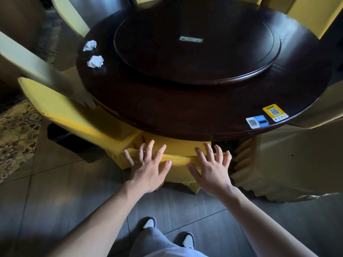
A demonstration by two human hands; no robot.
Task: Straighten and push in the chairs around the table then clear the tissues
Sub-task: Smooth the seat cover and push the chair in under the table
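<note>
The step in hand looks like pushing in the yellow fabric-covered chair (pixel 178 158) directly in front of the person, its seat already mostly under the round dark wooden counter (pixel 185 112). To do it well, both palms should press evenly on the top of the backrest so the chair slides straight and ends square to the counter edge, without skewing into the neighbouring yellow-covered chair (pixel 74 112) on the left.

The left hand (pixel 148 169) and the right hand (pixel 211 169) lie on the top edge of the backrest, fingers spread and straight, gripping nothing, forearms extended forward and roughly parallel.

Two crumpled white tissues (pixel 95 61) sit near the counter's far left edge, untouched.
</note>
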